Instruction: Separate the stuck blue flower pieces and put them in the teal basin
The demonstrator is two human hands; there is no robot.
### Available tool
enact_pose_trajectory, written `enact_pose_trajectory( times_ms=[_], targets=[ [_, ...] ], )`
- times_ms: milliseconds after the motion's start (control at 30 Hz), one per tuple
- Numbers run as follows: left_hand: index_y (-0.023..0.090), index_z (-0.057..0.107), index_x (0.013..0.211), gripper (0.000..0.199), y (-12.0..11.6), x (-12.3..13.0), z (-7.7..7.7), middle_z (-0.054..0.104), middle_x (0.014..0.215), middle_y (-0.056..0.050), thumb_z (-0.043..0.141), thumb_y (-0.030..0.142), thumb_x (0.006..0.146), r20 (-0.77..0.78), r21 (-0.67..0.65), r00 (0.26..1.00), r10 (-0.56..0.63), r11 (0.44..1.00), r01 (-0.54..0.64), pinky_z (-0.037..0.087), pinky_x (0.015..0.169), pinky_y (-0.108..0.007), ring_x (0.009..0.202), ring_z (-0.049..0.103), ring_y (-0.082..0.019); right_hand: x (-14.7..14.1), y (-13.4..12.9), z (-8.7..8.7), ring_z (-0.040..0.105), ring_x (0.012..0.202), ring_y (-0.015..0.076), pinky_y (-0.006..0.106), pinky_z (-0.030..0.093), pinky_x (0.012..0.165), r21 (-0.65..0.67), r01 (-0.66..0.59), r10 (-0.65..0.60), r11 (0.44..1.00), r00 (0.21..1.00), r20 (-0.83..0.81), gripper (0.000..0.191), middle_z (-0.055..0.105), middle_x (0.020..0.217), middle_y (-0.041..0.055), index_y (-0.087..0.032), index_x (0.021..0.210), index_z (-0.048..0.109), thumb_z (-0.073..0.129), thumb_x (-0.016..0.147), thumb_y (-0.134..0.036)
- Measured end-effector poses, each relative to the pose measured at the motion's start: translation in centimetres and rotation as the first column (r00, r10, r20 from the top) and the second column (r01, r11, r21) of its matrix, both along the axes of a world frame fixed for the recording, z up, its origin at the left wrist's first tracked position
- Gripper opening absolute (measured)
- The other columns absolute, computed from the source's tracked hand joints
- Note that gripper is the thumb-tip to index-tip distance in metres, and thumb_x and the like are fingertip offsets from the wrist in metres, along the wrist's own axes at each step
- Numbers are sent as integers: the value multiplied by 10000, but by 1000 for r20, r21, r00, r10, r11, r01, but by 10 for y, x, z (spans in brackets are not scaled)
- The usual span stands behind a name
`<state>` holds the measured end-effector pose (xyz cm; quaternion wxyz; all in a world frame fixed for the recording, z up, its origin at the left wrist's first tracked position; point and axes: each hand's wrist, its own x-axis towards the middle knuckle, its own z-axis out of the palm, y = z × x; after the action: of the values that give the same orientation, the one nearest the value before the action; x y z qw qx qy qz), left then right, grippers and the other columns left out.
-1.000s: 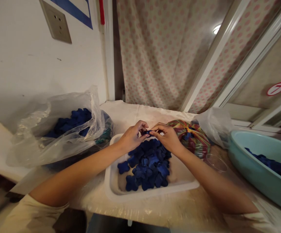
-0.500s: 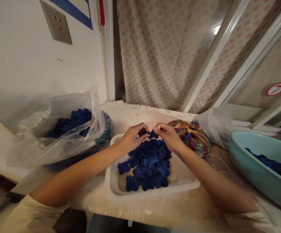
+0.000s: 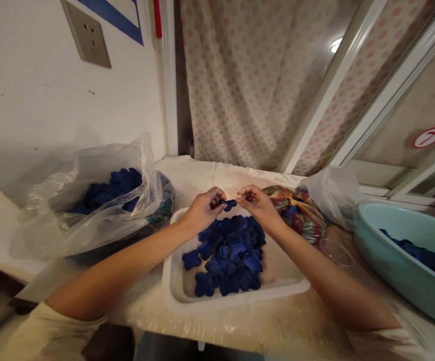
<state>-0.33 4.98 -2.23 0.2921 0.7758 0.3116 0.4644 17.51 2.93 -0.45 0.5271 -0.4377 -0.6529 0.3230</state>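
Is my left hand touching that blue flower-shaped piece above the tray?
Touching. The head view shows the left hand pinching the blue piece at its left end, between thumb and fingers.

From the lower corners of the frame, the left arm (image 3: 127,268) and right arm (image 3: 324,273) slant up toward the middle. There the left hand (image 3: 204,210) pinches, fingers (image 3: 216,193) curled; the right hand (image 3: 259,206) faces it, thumb (image 3: 244,203) and forefinger (image 3: 245,190) slightly parted.

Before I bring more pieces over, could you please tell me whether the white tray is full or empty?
Partly filled: the white tray holds a heap of blue pieces, yet its bare floor shows to their right.
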Motion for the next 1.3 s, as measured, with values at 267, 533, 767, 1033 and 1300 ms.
enact_pose_trajectory(
  times_ms=[267, 533, 767, 1033, 1300],
  targets=[
    [198, 418, 969, 297, -5, 3, 2, 522, 616, 73, 588, 120, 738, -42, 8, 996, -80, 997, 81, 394, 538, -171, 561, 521, -81, -3, -6, 2, 587, 773, 161, 308, 433, 739, 190, -143, 66, 971, 930, 361, 128, 647, 798, 37, -205, 785, 671, 590, 803, -302],
    [177, 480, 877, 188, -6, 3, 3, 528, 655, 48, 598, 146, 734, -66, 21, 996, -68, 997, 69, 400, 537, -177, 569, 503, -78, 0, -6, 1, 540, 662, 143, 268, 400, 641, 154, -93, 28, 984, 923, 383, 214, 596, 688, 13, -181, 701, 580, 560, 820, -358],
    [160, 514, 881, 169, -9, 2, 6, 534, 675, 35, 609, 171, 742, -46, 12, 997, -69, 997, 70, 421, 550, -193, 565, 488, -76, 1, -9, -3, 445, 608, 139, 249, 351, 593, 146, -75, 0, 986, 890, 456, 187, 492, 638, -17, -217, 739, 493, 474, 858, -360],
    [154, 534, 865, 147, -9, 3, 6, 557, 696, 26, 610, 154, 740, -25, 54, 995, -91, 994, 93, 426, 558, -190, 580, 496, -75, 1, -10, 0, 406, 574, 126, 239, 324, 577, 81, -159, 101, 984, 872, 478, 227, 422, 617, -32, -220, 758, 465, 386, 898, -381],
    [155, 531, 878, 148, -9, 2, 4, 554, 707, 22, 614, 183, 758, -36, 87, 993, -109, 990, 112, 429, 567, -194, 586, 497, -76, 0, -14, 2, 417, 593, 134, 242, 349, 599, 117, -146, 77, 982, 884, 461, 254, 439, 598, -27, -221, 724, 481, 411, 892, -398]
  ],
)
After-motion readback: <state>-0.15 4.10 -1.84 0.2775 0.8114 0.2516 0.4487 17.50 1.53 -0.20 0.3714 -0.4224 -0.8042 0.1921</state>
